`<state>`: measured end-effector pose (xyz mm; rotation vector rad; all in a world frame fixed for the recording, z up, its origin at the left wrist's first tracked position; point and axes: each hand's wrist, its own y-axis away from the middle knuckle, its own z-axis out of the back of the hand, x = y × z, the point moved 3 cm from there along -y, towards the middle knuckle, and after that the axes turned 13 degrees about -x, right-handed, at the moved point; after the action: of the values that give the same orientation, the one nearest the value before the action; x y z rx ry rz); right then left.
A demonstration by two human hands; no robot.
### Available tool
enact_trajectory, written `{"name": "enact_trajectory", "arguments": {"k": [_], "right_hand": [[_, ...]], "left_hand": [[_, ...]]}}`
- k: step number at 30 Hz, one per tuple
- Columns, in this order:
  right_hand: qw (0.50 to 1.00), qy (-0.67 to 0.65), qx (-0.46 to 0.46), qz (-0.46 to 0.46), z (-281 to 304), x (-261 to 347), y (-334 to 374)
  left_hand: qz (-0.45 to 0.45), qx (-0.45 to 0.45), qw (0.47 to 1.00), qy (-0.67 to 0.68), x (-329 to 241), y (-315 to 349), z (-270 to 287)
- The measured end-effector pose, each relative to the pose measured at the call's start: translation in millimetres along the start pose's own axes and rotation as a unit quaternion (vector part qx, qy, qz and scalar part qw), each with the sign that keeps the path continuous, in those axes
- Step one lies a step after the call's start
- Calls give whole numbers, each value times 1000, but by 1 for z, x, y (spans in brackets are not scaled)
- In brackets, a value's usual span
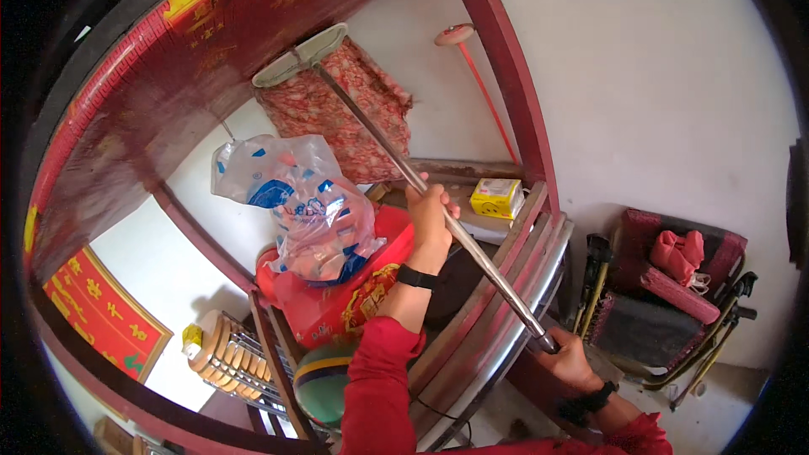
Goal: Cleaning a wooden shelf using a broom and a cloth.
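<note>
Both of my hands are closed around the metal pole [489,270] of a flat mop. My left hand [432,212] grips it partway up, and my right hand [569,362] holds its lower end. The pole slants up and left to the mop's pale flat head [282,69], raised close beneath a dark red panel [278,0]. A red patterned cloth [371,109] hangs below the head; whether it is attached to it I cannot tell. Left of my left hand, a clear plastic bag with blue print [316,219] rests on a red package [324,312].
A yellow box [495,198] lies on the wooden ledge behind the pole. Dark red posts [514,76] frame the space. To the right stands a folded chair [657,329] with a red bundle [677,254]. Stacked stools [227,358] and a green round object [323,392] are at lower left.
</note>
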<state>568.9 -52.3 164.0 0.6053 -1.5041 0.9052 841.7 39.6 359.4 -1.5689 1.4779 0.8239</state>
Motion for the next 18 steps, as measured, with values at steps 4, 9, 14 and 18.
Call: {"name": "enact_trajectory", "arguments": {"k": [4, 9, 14, 18], "right_hand": [[1000, 3, -10, -20, 28, 3, 15], [999, 41, -21, -7, 66, -24, 34], [996, -7, -80, -30, 92, -21, 51], [994, 48, -86, -36, 115, -36, 63]], "left_hand": [[-7, 11, 1000, 6, 8, 35, -16], [-8, 36, 999, -6, 21, 77, -32], [25, 78, 997, -2, 31, 123, -46], [32, 99, 995, -6, 39, 149, -53]]}}
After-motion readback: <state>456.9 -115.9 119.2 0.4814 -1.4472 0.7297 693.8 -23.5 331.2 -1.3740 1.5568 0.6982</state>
